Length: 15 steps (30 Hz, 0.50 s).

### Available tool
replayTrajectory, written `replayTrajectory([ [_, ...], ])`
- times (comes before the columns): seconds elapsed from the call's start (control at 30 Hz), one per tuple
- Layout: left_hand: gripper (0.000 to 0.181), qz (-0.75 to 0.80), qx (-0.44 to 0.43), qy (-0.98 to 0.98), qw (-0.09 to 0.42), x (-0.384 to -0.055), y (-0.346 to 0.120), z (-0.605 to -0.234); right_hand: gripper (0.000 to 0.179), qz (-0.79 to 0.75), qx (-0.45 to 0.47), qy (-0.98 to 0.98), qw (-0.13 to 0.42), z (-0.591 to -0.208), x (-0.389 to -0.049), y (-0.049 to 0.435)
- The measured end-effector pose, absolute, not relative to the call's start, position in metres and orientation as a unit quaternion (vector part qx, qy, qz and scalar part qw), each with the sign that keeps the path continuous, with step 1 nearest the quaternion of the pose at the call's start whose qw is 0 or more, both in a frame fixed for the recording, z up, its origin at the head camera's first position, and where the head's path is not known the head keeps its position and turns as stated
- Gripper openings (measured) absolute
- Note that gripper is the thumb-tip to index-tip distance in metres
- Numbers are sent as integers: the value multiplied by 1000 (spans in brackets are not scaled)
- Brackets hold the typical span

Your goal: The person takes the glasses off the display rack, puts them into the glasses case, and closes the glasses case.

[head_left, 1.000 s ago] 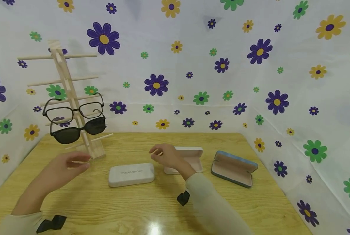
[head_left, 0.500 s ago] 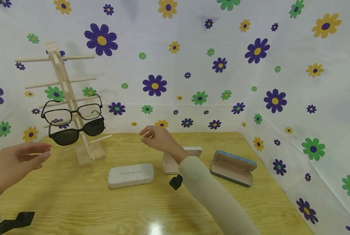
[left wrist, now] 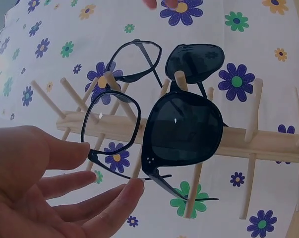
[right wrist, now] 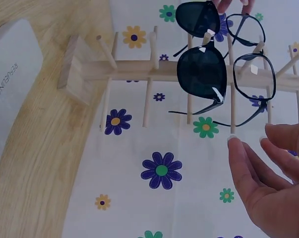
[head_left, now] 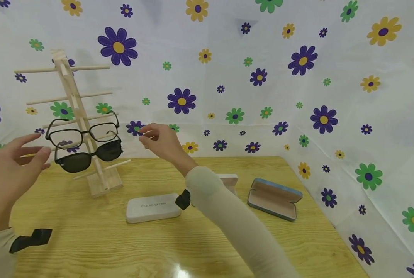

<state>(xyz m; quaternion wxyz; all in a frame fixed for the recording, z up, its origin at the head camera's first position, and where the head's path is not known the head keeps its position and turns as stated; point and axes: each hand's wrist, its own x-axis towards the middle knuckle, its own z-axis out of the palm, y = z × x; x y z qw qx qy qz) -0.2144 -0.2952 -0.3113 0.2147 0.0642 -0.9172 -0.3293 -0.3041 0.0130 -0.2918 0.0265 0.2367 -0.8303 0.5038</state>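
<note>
A wooden display stand (head_left: 71,83) with pegs carries black-framed clear glasses (head_left: 83,131) above dark sunglasses (head_left: 75,162). My left hand (head_left: 16,170) is just left of the clear glasses, thumb and fingers parted. In the left wrist view its thumb (left wrist: 67,148) comes right up to the frame's hinge corner, with the folding arm passing between thumb and fingers. My right hand (head_left: 163,143) hovers right of the stand with loosely bent fingers and nothing in them. The right wrist view puts its fingertips close to the clear glasses (right wrist: 253,77), beside the end of a peg.
A closed white glasses case (head_left: 153,208) lies on the wooden table (head_left: 123,247) before the stand. Right of it, an open white case (head_left: 229,179) is partly hidden by my right sleeve. An open blue case (head_left: 274,199) lies farther right. A flowered cloth (head_left: 207,77) backs the table.
My right hand has risen from over the open white case and moved left toward the stand. My left hand went left from the stand's base, then up beside the clear glasses.
</note>
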Motion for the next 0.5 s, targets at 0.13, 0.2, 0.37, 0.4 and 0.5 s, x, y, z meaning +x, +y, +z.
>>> replayTrajectory([
  [0.13, 60, -345, 79, -905, 234, -220, -288, -305, 35, 492, 262, -830, 22, -285, -306, -3],
  [0.2, 57, -364, 73, -894, 249, -222, -285, -304, 40, 481, 276, -832, 21, -283, -306, -10],
  [0.37, 52, -417, 65, -867, 264, -226, -280, -303, 44, 478, 296, -827, 16, -279, -305, -23],
  [0.4, 52, -422, 69, -865, 262, -227, -279, -303, 44, 481, 298, -824, 14, -279, -304, -25],
  [0.5, 52, -424, 84, -863, 260, -228, -278, -300, 44, 489, 303, -818, 7, -278, -302, -29],
])
